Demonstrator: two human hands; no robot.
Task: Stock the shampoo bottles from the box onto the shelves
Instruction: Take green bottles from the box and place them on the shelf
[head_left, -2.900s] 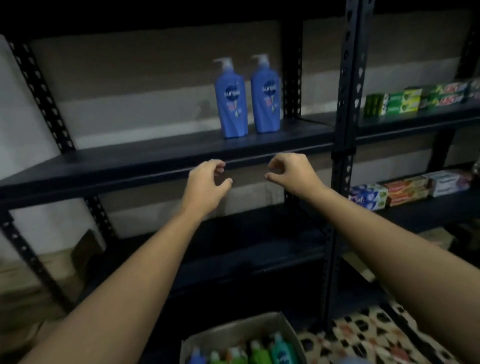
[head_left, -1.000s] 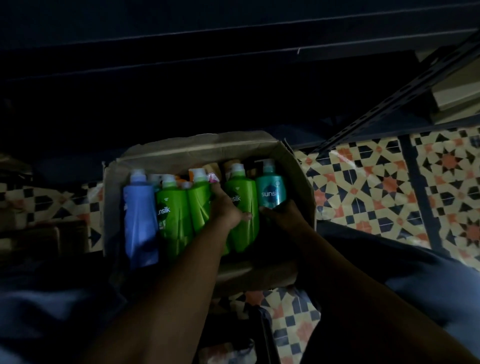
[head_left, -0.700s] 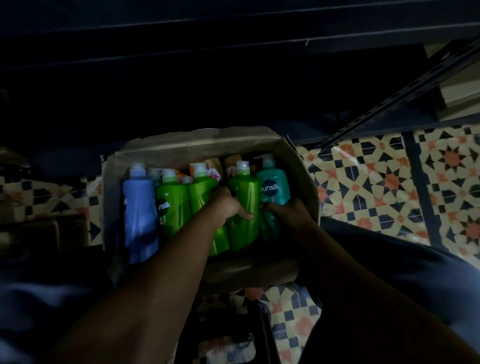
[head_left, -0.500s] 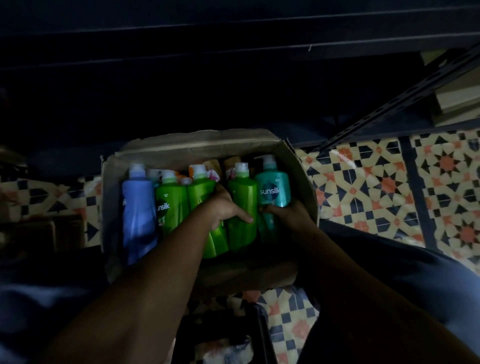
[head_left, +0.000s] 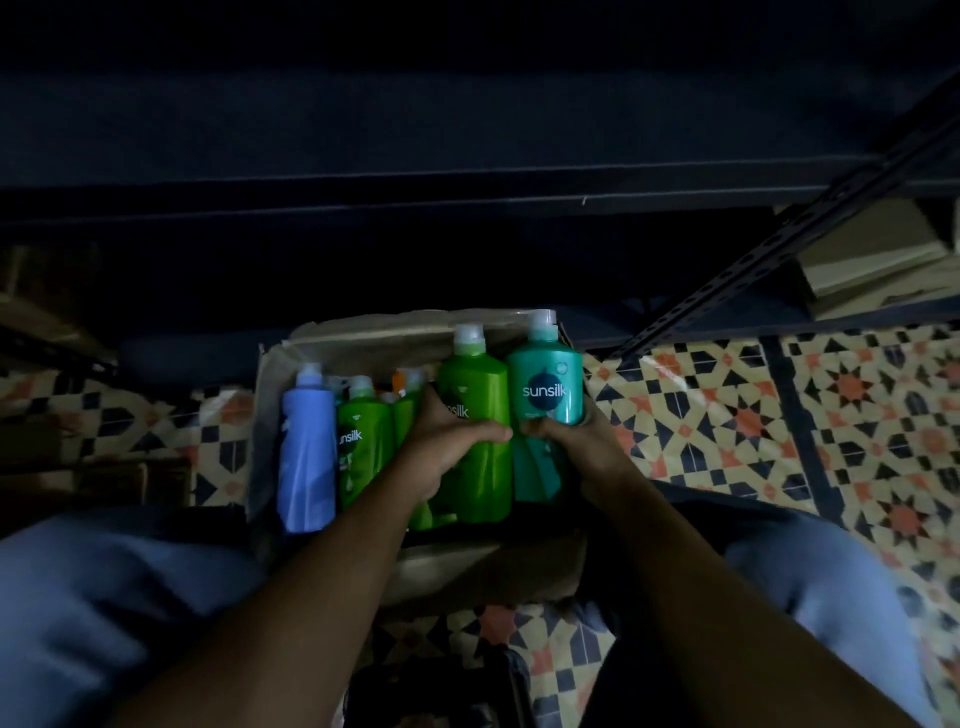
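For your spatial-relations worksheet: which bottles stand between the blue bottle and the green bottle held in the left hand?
In the head view, two smaller green bottles stand between the blue bottle and the held green bottle.

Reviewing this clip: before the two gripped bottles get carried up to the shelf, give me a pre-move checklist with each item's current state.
1. Left hand grips the tall green shampoo bottle: ok.
2. Right hand grips the teal Sunsilk shampoo bottle: ok.
3. Both white caps in place: ok.
4. Both bottles clear of the cardboard box: cannot tell; their bases look low.
5. Blue bottle and the other green bottle standing undisturbed in the box: ok.
6. Free space on the target shelf: cannot tell; too dark.
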